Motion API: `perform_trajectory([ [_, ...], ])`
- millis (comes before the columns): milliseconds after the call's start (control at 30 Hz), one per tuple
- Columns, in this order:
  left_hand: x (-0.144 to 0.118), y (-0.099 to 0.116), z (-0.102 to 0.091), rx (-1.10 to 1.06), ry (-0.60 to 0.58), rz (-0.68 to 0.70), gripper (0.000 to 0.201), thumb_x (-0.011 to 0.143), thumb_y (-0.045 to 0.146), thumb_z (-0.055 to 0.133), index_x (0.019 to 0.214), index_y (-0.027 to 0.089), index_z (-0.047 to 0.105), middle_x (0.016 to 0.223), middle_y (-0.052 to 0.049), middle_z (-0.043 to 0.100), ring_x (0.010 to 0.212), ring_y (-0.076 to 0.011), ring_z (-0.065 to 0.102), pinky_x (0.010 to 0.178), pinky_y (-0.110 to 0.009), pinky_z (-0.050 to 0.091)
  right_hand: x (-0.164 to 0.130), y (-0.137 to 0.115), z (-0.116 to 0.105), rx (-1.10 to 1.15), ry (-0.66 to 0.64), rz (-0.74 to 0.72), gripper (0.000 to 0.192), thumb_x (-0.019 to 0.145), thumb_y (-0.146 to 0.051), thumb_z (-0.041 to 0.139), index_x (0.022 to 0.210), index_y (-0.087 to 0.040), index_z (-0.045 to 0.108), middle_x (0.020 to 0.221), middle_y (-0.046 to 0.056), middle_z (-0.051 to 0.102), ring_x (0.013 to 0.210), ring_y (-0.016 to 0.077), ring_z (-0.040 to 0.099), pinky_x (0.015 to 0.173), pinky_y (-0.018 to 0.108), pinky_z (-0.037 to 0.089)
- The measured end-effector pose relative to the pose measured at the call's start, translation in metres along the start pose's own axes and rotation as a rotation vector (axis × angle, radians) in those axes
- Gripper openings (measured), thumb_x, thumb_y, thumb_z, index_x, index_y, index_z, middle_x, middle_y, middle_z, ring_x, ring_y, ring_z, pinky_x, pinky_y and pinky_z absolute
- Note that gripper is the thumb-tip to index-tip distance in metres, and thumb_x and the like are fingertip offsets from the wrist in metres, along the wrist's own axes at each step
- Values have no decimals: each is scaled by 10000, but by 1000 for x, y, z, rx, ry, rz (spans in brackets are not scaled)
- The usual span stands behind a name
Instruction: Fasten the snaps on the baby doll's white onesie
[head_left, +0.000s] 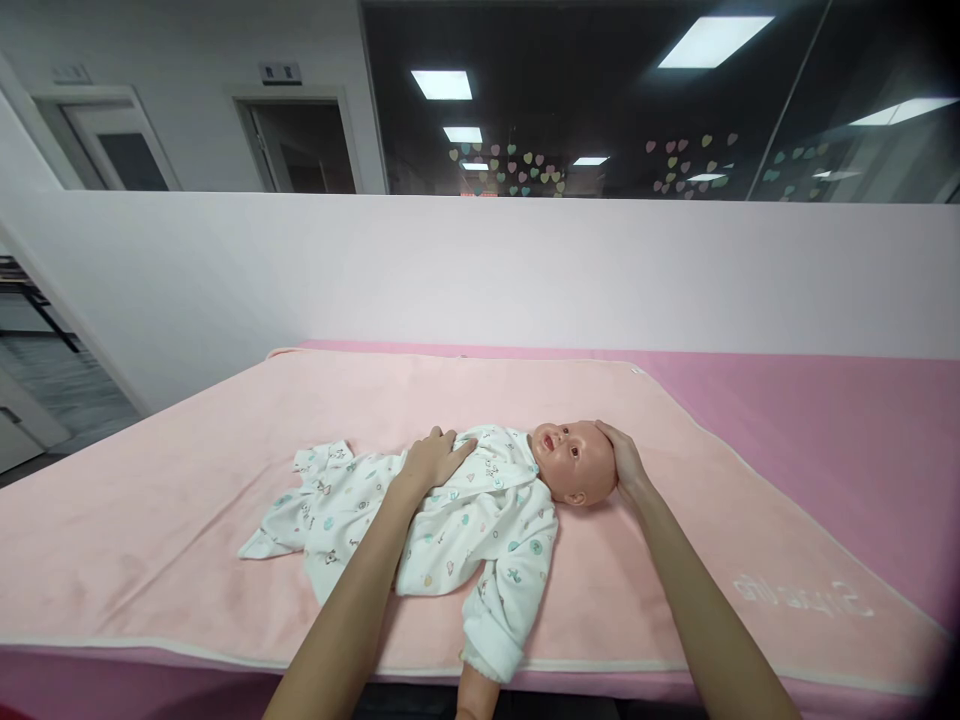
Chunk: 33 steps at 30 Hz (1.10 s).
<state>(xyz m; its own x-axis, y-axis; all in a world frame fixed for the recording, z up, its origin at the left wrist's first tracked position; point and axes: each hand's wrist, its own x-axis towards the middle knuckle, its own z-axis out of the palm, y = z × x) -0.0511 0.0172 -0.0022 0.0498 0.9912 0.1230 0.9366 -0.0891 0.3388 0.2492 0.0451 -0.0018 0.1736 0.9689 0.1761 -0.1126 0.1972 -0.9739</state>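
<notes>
A baby doll (577, 462) lies on its back, its head to the right, dressed in white pajamas (465, 530) with small coloured prints. My left hand (435, 462) rests flat on the doll's clothed belly, fingers spread. At the crown of the doll's head, my right hand (624, 460) is cupped round it, with part of the fingers hidden behind the head. One doll arm (477, 690) sticks out of its sleeve past the near edge of the bed. The pajama legs spread to the left, and no feet show.
A peach blanket (187, 480) with a pale border covers most of a pink padded surface (825, 430). Behind it stands a low white wall (480, 275) topped by dark glass with heart stickers. Doorways are at the back left.
</notes>
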Motion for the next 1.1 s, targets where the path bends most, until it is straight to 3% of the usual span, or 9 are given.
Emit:
perform_trajectory([
  [267,-1,1,-1,-2,-1,-1,690,792,658,142,1061,177,557,1054,-143,528,862,-306,588,773,-401,406,-5,-2,-2,-30,152,92,197,589,-354,631,637,-163,636,637,0,657,606,162,578,534,257,427],
  [600,0,-1,2,-12,11,2,688,789,661,146,1056,182,562,1038,-140,536,864,-305,586,772,-398,402,7,4,-14,-47,430,-84,325,607,-390,580,871,-211,642,1004,9,643,906,172,581,767,287,448],
  [700,0,-2,2,-6,15,2,694,789,663,143,1062,182,563,1047,-143,535,861,-302,587,769,-393,402,4,1,-11,-38,246,-107,314,610,-387,598,857,-200,651,961,16,662,906,180,588,795,291,447],
  [767,1,-2,3,-5,14,1,697,787,664,144,1065,181,563,1048,-144,535,864,-302,586,768,-391,401,2,0,-7,-50,57,-60,291,621,-404,605,795,-177,662,891,28,681,879,195,596,783,294,456],
  [833,1,-2,3,-5,13,0,698,786,664,144,1065,181,564,1046,-143,537,866,-302,584,772,-391,397,1,1,-4,-60,-46,4,324,642,-450,593,770,-161,668,841,32,689,842,205,602,761,301,467],
  [1100,1,-2,3,-9,17,3,692,789,663,149,1050,176,566,1049,-144,535,876,-300,583,776,-386,398,1,3,-4,-47,-52,57,380,654,-488,586,813,-154,671,814,20,694,804,197,613,730,290,480],
])
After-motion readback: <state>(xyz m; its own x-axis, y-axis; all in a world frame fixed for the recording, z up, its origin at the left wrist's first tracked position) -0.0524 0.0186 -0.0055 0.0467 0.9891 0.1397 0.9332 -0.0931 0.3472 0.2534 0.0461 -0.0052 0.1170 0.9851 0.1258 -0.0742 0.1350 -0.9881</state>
